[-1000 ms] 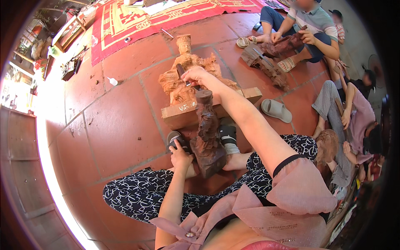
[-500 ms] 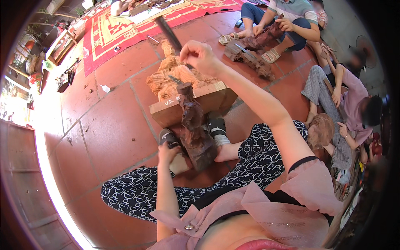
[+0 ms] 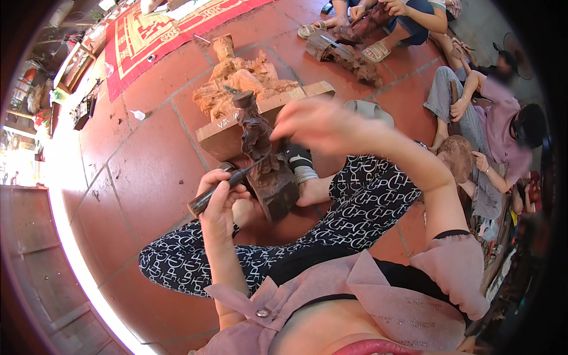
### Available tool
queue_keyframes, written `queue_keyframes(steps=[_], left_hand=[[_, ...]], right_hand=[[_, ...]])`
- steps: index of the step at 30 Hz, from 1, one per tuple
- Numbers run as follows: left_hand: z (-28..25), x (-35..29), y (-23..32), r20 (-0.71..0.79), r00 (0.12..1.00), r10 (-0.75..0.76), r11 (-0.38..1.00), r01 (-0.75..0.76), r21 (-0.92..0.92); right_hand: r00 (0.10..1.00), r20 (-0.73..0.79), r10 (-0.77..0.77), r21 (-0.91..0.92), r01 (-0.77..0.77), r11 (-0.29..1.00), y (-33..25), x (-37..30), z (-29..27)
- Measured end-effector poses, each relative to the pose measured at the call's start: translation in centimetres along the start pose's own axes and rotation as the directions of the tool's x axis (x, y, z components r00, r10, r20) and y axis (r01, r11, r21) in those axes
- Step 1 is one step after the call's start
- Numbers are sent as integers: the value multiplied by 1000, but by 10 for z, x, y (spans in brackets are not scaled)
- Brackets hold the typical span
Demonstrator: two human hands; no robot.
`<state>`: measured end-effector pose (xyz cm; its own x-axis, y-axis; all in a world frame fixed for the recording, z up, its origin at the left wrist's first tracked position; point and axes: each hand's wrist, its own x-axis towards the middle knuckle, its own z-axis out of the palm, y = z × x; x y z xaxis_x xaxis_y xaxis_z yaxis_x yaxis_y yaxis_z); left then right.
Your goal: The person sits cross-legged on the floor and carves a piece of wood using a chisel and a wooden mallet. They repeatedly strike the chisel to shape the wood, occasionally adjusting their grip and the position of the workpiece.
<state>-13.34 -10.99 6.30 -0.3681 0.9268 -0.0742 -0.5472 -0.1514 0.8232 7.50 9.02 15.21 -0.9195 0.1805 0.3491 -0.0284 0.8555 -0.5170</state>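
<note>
Left hand (image 3: 218, 198) gripping dark-handled chisel (image 3: 225, 184), tip against dark wooden figure (image 3: 264, 163) standing upright between person's legs. Right hand (image 3: 313, 124) blurred, raised above figure, clear of it; whether it holds anything, cannot tell. Pale carved statue (image 3: 242, 83) lying on red tile floor (image 3: 142, 171) just behind. Other people seated at right, carving wood.

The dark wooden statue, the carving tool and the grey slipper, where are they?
dark wooden statue (image 3: 260, 151), head view, on its carved middle.
carving tool (image 3: 214, 190), head view, on its dark handle.
grey slipper (image 3: 368, 110), head view, on its strap.
</note>
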Motion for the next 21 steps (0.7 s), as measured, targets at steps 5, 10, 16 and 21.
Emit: queue_keyframes(steps=[5, 10, 16, 21], left_hand=[[-32, -20, -2, -174, 984, 44, 999, -48, -18], [-53, -29, -13, -262, 959, 106, 993, -90, 74], [-38, -28, -18, -274, 948, 161, 958, -84, 273], [-18, -41, -30, -253, 955, 156, 869, -10, 496]], right_hand=[[448, -806, 387, 53, -596, 801, 3, -127, -110], [-145, -854, 499, 458, -664, 591, 65, -416, -48], [-519, -75, 851, 602, -704, -377, 15, -504, 174], [-459, 250, 852, 532, -670, -517, -21, -457, 247]])
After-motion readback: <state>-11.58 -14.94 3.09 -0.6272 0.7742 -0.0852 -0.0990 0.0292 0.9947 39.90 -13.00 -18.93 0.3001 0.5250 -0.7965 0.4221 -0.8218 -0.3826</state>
